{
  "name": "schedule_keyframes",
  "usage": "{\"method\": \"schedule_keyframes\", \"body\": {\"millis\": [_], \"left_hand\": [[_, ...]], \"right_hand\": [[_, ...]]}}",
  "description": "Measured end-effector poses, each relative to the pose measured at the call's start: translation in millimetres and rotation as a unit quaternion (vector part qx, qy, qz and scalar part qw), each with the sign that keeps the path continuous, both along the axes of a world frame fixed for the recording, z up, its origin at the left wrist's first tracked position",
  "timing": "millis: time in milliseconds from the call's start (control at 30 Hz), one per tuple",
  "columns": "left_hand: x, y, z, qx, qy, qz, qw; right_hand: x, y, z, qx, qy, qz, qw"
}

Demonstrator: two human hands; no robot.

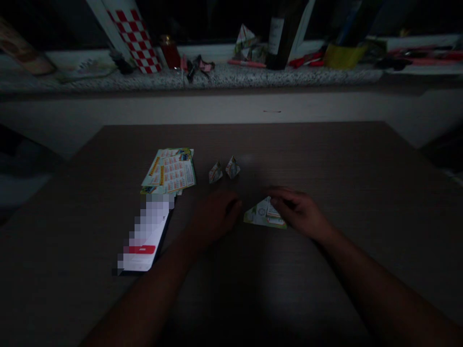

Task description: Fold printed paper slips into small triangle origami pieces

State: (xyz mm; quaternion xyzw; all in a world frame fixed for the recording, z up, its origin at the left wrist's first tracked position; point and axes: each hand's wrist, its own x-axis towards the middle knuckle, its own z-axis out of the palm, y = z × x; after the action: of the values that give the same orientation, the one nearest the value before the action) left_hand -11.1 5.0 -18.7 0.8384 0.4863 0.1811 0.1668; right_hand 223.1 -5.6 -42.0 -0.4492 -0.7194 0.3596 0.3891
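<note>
White-green folded paper (263,215) sat pinched by the right hand (302,212); the left hand (214,217), fingers curled together, lay at its nine o'clock.

The right half of your table (361,168) lies bare, wide open for a pass; on your left the phone (146,241) and the printed sheets (170,171) block the way, and two small folded papers (216,172) sit mid-table ahead

Table (325,159): leaflets (170,171), phone (144,241), folded papers (261,215)
</note>
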Motion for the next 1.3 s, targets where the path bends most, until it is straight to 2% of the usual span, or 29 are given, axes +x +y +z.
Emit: {"method": "schedule_keyframes", "body": {"millis": [100,233,300,433,667,967,1300], "left_hand": [[-0.5,-0.6,1.1,0.023,-0.001,-0.016,1.000],[0.6,-5.1,3.0,0.022,-0.008,-0.064,0.998],[1.1,-7.3,4.6,0.014,-0.015,-0.090,0.996],[2.8,-9.1,6.9,-0.004,-0.012,-0.140,0.990],[5.8,-7.2,5.1,-0.017,0.019,-0.175,0.984],[7.8,-8.3,7.1,-0.019,0.034,-0.183,0.982],[10.8,-11.7,6.5,0.017,0.071,-0.191,0.979]], "right_hand": [[-0.2,2.5,1.4,0.094,-0.120,0.011,0.988],[3.7,1.8,6.4,0.132,-0.167,-0.006,0.977],[8.0,0.0,10.7,0.125,-0.168,0.006,0.978],[13.7,-5.0,20.6,0.103,-0.147,0.072,0.981],[9.8,-8.7,26.5,0.063,-0.200,0.139,0.968],[7.3,-10.5,28.2,0.063,-0.219,0.141,0.964],[0.7,-16.8,33.3,0.065,-0.260,0.123,0.956]]}}
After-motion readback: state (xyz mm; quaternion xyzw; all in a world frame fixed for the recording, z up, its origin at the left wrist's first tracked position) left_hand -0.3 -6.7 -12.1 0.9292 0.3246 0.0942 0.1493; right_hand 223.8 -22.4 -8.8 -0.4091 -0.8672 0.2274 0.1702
